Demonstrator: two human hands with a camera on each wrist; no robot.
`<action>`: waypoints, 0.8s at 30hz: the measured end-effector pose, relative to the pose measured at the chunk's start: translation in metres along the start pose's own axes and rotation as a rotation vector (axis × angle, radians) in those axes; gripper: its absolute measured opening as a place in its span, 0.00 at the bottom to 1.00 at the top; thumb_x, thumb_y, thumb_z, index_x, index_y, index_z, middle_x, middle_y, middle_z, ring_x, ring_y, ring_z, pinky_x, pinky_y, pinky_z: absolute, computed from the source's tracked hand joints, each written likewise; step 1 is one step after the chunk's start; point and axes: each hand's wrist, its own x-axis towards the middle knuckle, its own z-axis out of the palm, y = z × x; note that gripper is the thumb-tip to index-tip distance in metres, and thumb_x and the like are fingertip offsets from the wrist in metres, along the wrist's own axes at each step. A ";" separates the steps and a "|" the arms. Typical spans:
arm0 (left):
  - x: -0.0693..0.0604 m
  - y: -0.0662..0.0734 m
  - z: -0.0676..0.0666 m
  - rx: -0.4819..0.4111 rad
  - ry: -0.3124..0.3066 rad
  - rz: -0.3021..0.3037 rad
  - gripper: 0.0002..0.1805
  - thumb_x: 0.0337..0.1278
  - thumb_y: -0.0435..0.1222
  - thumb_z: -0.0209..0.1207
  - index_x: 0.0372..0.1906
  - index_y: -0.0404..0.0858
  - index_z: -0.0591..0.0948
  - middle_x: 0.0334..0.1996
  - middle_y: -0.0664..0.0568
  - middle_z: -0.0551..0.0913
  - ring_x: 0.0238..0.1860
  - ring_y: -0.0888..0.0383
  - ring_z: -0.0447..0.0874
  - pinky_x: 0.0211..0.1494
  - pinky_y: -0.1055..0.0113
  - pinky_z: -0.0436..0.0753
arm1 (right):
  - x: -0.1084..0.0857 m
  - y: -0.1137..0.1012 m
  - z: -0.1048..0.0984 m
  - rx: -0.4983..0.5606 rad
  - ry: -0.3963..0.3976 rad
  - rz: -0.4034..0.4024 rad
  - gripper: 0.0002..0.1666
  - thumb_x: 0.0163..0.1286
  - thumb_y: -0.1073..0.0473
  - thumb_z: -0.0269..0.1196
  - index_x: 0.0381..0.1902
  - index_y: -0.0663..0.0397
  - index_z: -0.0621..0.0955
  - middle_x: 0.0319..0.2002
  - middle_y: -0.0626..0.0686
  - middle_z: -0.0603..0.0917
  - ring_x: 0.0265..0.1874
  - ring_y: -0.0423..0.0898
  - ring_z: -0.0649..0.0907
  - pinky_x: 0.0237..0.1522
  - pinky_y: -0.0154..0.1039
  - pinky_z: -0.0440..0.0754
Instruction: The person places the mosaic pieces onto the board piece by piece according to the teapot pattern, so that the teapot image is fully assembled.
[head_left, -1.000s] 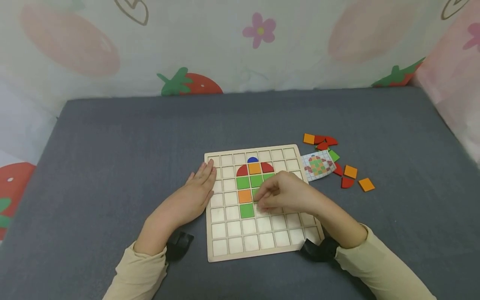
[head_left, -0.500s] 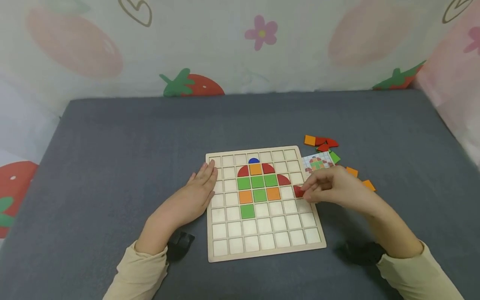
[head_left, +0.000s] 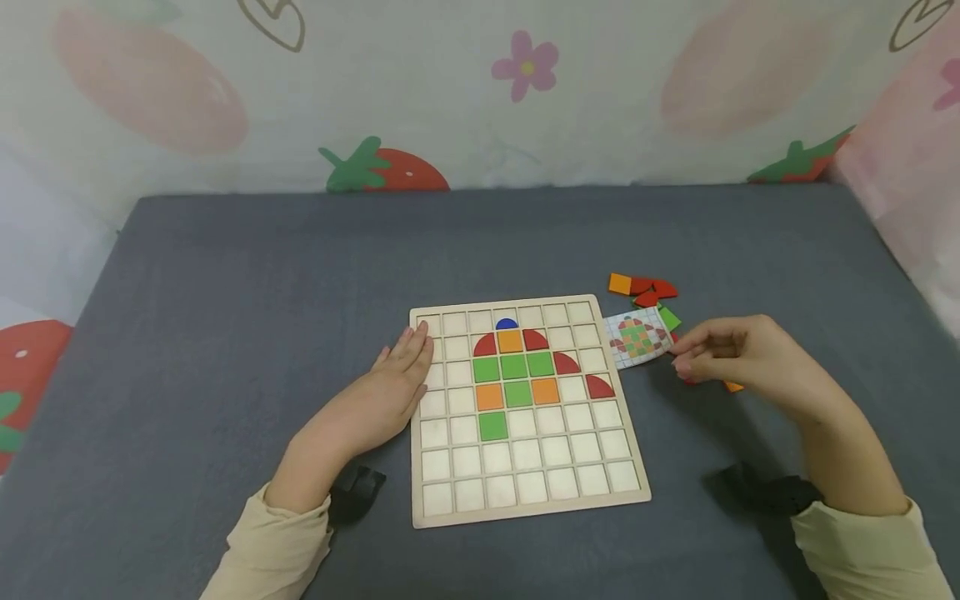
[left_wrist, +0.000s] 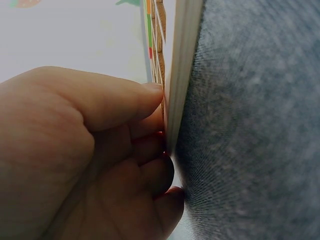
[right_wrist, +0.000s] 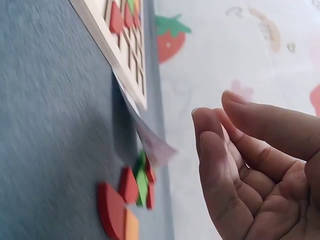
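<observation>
Judged light and stiff, the red wooden-looking quarter-circle tile (right_wrist: 109,211) at right is best edge-pinched by the empty, slightly parted right hand (head_left: 757,367).

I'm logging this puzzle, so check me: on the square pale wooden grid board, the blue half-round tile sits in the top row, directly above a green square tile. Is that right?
Not quite: the blue half-round tile sits directly above an orange square tile, not green, as the head view shows. The rest of your statement stands.
</observation>
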 end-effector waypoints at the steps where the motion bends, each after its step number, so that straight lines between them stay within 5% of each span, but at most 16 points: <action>1: 0.000 0.000 0.000 0.000 0.000 -0.002 0.29 0.70 0.32 0.46 0.68 0.22 0.55 0.72 0.34 0.47 0.72 0.41 0.43 0.70 0.47 0.53 | -0.001 0.002 -0.003 -0.012 0.011 0.010 0.16 0.62 0.56 0.66 0.44 0.62 0.82 0.31 0.51 0.86 0.32 0.45 0.83 0.29 0.37 0.77; 11: 0.000 0.000 0.002 0.002 0.008 -0.004 0.28 0.69 0.32 0.46 0.69 0.22 0.56 0.72 0.34 0.48 0.72 0.42 0.42 0.70 0.47 0.53 | 0.002 0.029 -0.025 0.010 0.047 0.058 0.19 0.65 0.57 0.64 0.47 0.68 0.80 0.35 0.47 0.86 0.35 0.40 0.83 0.38 0.30 0.78; 18: 0.000 -0.002 0.002 0.000 0.023 0.016 0.28 0.69 0.31 0.46 0.68 0.22 0.56 0.72 0.33 0.48 0.72 0.41 0.43 0.69 0.46 0.54 | 0.004 0.043 -0.029 0.009 0.087 0.045 0.17 0.65 0.61 0.64 0.46 0.70 0.80 0.32 0.43 0.85 0.30 0.40 0.81 0.29 0.35 0.78; 24: -0.001 -0.002 0.002 0.001 0.038 0.025 0.28 0.69 0.31 0.46 0.68 0.22 0.57 0.71 0.33 0.48 0.72 0.41 0.45 0.69 0.46 0.55 | 0.008 0.048 -0.026 -0.079 0.110 0.049 0.18 0.65 0.61 0.63 0.47 0.72 0.79 0.32 0.44 0.85 0.31 0.34 0.81 0.32 0.32 0.79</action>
